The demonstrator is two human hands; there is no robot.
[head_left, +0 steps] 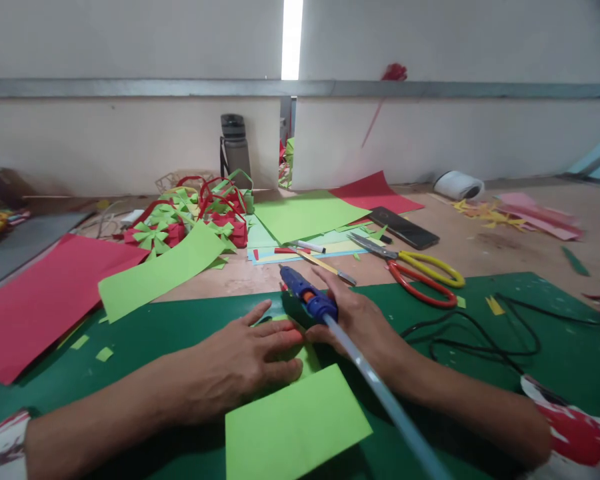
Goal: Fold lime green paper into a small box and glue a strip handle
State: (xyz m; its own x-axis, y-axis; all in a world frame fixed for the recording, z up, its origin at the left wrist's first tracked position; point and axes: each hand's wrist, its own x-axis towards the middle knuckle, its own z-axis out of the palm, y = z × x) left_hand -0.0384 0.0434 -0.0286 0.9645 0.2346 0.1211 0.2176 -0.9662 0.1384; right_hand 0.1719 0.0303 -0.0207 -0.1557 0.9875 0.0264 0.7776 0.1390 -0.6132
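My right hand (pixel 356 313) is closed around a blue glue gun (pixel 300 287), its nozzle aimed forward and left. A long clear glue stick (pixel 375 380) runs out of the gun's back toward me. My left hand (pixel 260 353) lies with fingers stretched over a piece of green paper (pixel 307 360) on the green mat (pixel 190 333). Its fingertips are close to the glue gun, and a bit of red shows near them; what it belongs to is partly hidden. Nearer to me stands a folded light-green sheet (pixel 297 427).
Scissors (pixel 405 263) with red and yellow handles, a phone (pixel 405 227) and a box cutter (pixel 327 267) lie beyond my right hand. Small red-and-green paper baskets (pixel 180 220) and a bottle (pixel 236 153) stand at back left. A black cord (pixel 480 343) loops at right.
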